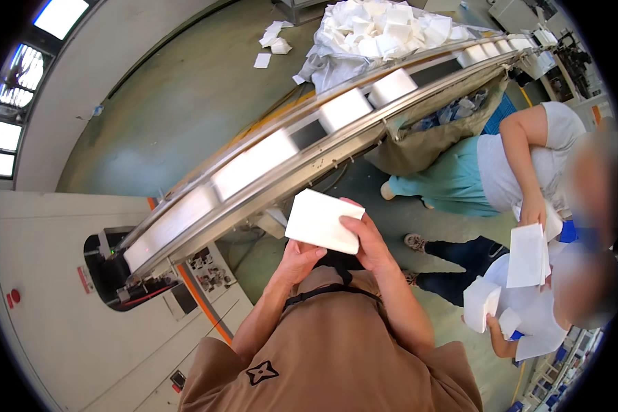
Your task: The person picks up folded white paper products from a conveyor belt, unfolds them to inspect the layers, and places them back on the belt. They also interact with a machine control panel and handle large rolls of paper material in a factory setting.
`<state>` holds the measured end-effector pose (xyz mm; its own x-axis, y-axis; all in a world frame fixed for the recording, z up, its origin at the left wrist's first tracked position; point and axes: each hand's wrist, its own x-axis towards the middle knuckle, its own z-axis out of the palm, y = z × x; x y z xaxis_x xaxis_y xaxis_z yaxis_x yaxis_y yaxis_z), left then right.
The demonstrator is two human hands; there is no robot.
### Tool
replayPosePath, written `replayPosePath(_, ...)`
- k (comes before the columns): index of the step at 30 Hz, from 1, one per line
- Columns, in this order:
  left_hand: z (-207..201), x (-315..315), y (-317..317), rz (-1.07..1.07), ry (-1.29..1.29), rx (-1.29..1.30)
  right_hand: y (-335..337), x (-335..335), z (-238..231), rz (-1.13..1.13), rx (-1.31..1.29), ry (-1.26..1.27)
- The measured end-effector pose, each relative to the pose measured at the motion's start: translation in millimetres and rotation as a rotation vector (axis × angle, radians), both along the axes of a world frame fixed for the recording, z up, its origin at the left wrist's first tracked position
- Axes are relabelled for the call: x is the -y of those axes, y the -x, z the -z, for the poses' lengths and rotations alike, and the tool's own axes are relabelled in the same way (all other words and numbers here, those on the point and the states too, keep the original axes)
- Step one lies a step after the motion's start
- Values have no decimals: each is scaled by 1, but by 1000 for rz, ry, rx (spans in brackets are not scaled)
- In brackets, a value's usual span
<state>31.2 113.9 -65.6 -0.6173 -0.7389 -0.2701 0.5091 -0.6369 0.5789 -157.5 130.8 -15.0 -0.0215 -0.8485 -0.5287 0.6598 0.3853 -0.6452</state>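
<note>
Between my two hands is a white stack of napkin-like sheets [321,221], held in front of my body and a little apart from the conveyor's near rail. My left hand [299,259] grips its lower left side, with the thumb along the bottom edge. My right hand [368,240] wraps round its right end, thumb on the top face and fingers behind. Beyond the hands runs a conveyor [305,134] carrying several white stacks, such as one stack [257,163] ahead of me, slightly blurred.
A large heap of loose white sheets [384,31] lies beyond the conveyor, a few pieces [271,41] on the floor. Two co-workers stand at right, with white stacks [527,255] in hand. A white machine cabinet [41,254] stands at left. A cloth bag [426,147] hangs under the conveyor.
</note>
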Motion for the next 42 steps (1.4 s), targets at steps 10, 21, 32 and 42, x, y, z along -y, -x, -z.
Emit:
replayPosePath(10,-19,-59,-13,-329,-42,-28,-7,-16,-79,-374,-1531,1022)
replayPosePath(21,-37,-85,-2,-547,27,156,-11,-1,-66,-689,-1519,1197)
replayPosePath(32,-38,-117,-27,-400,-40,133,22,81,-40,-947,-596,756)
replayPosePath(42,-50,-126,-28,-310,-60,93,24,91,18,-969,-67,465)
